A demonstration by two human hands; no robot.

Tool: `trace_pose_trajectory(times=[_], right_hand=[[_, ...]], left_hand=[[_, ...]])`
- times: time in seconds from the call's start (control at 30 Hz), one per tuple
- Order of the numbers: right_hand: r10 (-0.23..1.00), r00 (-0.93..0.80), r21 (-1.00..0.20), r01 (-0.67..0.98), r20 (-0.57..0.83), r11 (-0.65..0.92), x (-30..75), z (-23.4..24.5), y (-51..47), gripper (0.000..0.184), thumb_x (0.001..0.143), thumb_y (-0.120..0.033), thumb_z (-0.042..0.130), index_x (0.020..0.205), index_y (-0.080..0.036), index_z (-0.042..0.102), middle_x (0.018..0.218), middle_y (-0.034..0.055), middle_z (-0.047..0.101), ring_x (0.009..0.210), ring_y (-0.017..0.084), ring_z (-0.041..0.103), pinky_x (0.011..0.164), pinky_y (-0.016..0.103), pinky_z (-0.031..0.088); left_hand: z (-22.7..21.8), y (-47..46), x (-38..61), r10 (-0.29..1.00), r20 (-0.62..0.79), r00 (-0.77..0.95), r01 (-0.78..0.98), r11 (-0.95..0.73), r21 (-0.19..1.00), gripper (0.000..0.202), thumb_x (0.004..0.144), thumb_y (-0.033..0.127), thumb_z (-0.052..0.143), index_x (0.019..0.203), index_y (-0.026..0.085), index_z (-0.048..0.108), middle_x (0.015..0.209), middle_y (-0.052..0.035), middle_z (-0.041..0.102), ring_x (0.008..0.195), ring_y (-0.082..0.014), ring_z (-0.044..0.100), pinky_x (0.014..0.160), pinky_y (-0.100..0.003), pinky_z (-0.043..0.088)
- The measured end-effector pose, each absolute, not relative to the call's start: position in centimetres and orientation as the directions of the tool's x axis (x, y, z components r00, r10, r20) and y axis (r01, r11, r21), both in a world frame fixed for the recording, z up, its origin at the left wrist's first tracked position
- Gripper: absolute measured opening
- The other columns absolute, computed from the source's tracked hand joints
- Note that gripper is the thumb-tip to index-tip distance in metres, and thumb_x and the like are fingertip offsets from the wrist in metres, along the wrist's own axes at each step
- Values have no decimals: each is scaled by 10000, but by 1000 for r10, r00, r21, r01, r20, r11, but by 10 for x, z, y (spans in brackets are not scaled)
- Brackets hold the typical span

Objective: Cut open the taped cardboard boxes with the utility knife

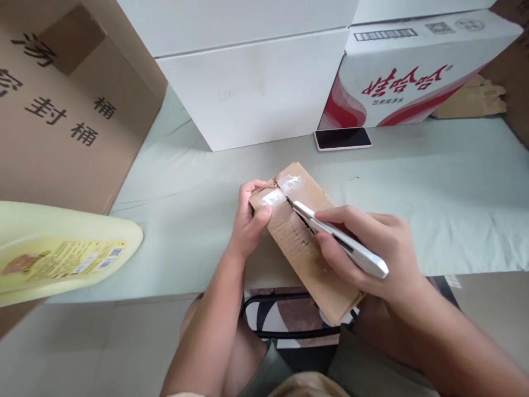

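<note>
A small brown cardboard parcel [303,242] sealed with clear tape lies tilted at the near edge of the pale green surface [433,187]. My left hand [249,219] is closed around the parcel's far left corner, thumb on top. My right hand [363,248] is closed on a white utility knife [343,240]. The knife's tip rests on the taped seam along the top of the parcel, where the tape is slit.
A phone [343,138] lies face up behind the parcel. White boxes [256,82] and a red-and-white printed carton [413,66] stand at the back, a large brown carton [70,105] at the left. A pale yellow container [61,251] lies at the near left.
</note>
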State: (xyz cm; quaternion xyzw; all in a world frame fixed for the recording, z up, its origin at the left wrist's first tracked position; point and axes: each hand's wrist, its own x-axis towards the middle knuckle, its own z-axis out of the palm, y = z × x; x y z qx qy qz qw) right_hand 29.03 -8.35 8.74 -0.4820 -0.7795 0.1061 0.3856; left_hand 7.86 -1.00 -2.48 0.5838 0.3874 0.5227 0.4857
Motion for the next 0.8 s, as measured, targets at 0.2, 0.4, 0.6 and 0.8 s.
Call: trace_pose_trajectory(times=[0.2,0.4,0.6,0.8], right_hand=[[812,-227,-556,629,538,544,297,88,-84,73,929,-230,601,974,-273,641,581,-53,650,403,109,513,411,255,371],[742,-313,-574,483,592,662,302,88,-85,116,969,-284,573,982,-275,689,671,-25,747,420,117,581,418,256,449],[749,36,-689,423,661,588,318,77,-82,204,1034,-467,609,1126,-304,693,825,29,784,571,187,721,447,298,513],[792,183,-619,732,583,286,345,29,-41,224,944,-350,668,1143,-247,665,1020,84,771,788,233,745,660,376,579]], left_hand=[[-25,-7,73,949,299,100,-16,-299,954,574,846,684,735,1243,281,635,1277,-93,669,1199,-290,649,1034,-440,537],[-9,-9,68,950,302,82,-178,-284,942,351,861,588,756,944,247,748,1283,-104,700,1289,-323,644,1131,-510,517],[-3,-6,65,981,193,-25,-252,-193,948,390,843,627,804,912,247,749,1206,-80,745,1202,-272,712,1026,-429,601],[-12,12,27,925,312,-217,-285,-365,886,169,954,527,720,986,366,763,1189,59,771,1195,-223,701,1080,-435,579]])
